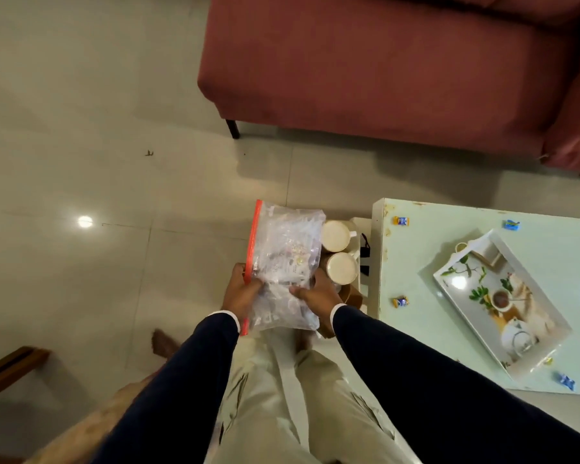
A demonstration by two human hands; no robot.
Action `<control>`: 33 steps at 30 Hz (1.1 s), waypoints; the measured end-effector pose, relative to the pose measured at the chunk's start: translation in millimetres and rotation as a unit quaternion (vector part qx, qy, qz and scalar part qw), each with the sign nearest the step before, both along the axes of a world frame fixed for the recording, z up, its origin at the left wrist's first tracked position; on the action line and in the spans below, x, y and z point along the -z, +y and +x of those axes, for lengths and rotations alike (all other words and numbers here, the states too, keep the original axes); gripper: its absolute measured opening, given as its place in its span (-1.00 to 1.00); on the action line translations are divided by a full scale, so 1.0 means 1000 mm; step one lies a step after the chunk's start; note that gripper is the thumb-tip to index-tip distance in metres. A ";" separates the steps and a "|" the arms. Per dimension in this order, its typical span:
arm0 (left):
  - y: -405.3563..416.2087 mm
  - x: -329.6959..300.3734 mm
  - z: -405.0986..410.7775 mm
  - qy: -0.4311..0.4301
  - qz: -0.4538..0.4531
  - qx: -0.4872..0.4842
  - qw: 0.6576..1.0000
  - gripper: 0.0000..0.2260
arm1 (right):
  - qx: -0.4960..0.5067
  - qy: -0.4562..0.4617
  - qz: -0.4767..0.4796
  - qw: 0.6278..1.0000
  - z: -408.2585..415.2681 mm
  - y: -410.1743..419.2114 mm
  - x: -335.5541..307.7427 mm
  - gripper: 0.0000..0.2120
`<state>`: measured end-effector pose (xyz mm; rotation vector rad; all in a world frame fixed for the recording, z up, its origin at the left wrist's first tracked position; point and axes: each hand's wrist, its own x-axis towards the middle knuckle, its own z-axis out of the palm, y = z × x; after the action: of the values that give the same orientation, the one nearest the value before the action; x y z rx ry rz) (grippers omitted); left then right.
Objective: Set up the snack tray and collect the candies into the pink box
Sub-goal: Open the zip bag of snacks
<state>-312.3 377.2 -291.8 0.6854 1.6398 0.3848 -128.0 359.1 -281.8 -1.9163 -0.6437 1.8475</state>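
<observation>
I hold a clear zip bag [287, 249] with a red seal strip in front of me, over the floor. My left hand [241, 291] grips its sealed edge and my right hand [315, 294] grips its lower right side. Beneath the bag, two white-lidded jars [337, 252] stand in a white holder. On the pale table [416, 262] to the right lies a white snack tray [498, 304] with a printed tea picture. Several wrapped candies lie scattered on the table, among them one [400, 221] at the far left corner and one [400, 301] near the left edge. No pink box is in sight.
A dusky-red sofa [382, 68] fills the top right, with its dark leg [233, 128] on the tiled floor. A wooden furniture edge [10, 366] juts in at the lower left. My legs in light trousers fill the bottom centre.
</observation>
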 end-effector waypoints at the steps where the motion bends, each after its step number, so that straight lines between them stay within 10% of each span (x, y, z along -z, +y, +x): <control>1: -0.001 -0.016 0.006 -0.002 0.014 -0.014 1.000 -0.89 | 0.010 0.018 0.012 1.000 0.008 -0.002 -0.014 -0.42; 18: -0.071 -0.198 0.189 -0.013 0.320 0.273 0.907 -0.87 | 0.123 0.018 0.196 0.973 0.212 -0.162 -0.206 -0.60; 33: -0.263 -0.303 0.356 -0.193 0.358 0.296 0.864 -0.92 | 0.161 -0.073 0.206 0.962 0.321 -0.369 -0.266 -0.66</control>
<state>43.6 113.9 10.7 1.5114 0.8049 0.6338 193.2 -10.0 -15.6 -1.7603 -0.6564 1.2677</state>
